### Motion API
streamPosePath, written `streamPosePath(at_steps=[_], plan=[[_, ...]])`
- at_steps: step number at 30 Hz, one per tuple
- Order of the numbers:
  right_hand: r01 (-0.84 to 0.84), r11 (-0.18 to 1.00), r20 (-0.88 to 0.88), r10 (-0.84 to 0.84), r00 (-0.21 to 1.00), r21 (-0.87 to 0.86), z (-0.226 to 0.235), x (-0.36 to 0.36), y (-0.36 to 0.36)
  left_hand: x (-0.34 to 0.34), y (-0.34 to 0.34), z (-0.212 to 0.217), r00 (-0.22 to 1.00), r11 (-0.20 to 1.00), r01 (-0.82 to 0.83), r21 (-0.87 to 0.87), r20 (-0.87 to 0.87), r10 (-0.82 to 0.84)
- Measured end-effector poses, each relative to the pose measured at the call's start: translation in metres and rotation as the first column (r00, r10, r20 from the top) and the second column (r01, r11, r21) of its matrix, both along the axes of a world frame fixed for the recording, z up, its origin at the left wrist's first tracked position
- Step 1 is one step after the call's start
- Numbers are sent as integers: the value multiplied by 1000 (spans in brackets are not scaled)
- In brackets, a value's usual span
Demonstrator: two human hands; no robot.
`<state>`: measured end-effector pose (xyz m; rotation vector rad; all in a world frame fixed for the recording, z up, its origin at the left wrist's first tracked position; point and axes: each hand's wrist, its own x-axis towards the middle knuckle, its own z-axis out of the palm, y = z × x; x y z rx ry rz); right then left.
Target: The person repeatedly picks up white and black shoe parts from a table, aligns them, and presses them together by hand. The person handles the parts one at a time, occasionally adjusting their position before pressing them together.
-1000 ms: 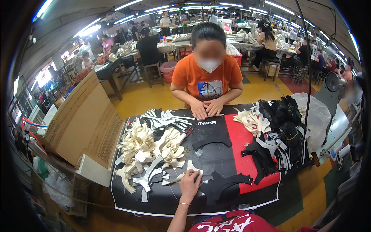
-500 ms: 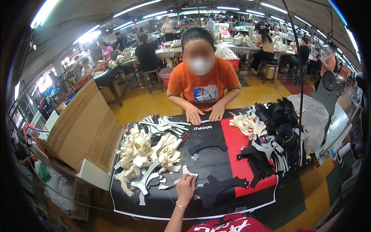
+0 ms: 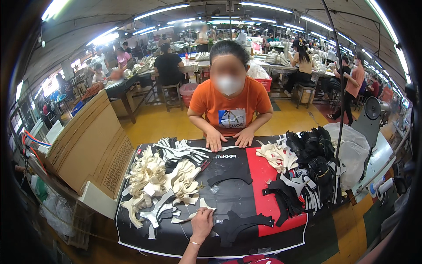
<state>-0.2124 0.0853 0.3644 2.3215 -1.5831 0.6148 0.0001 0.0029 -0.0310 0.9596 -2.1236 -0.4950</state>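
Pick-up or placing, hard to tell: one cream cloth piece (image 3: 187,217) is seemingly pinched by the left hand (image 3: 202,221), grip narrow; a light touch is probably called for next. Right hand can't be seen.

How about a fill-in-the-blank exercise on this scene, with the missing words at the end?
1. The left hand touches a piece coloured ____.
2. Across the table, the co-worker wears an ____ shirt.
3. The cardboard stands to the ____ of the table.
4. The black bundles lie toward the table's ____ side.

Missing words: cream; orange; left; right.
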Motion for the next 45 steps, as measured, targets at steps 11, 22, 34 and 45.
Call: streamPosePath(at_steps=[11,22,34,45], plan=[[11,1000,7,-11,1000,-27,-2,-8,14,1,-2,-5,1000,999,-15,44,20,14],[-2,999,-2,2,1000,-54,-7,-16,27,1,-4,-8,998,1000,-10,27,58,8],[-7,998,14,8,1000,-59,-16,-18,32,0,-6,-7,998,998,44,-44,47,-42],[-82,979,179,117,977,-189,-31,-19,67,1,-15,1,987,947,-127,-296,-134,90]])
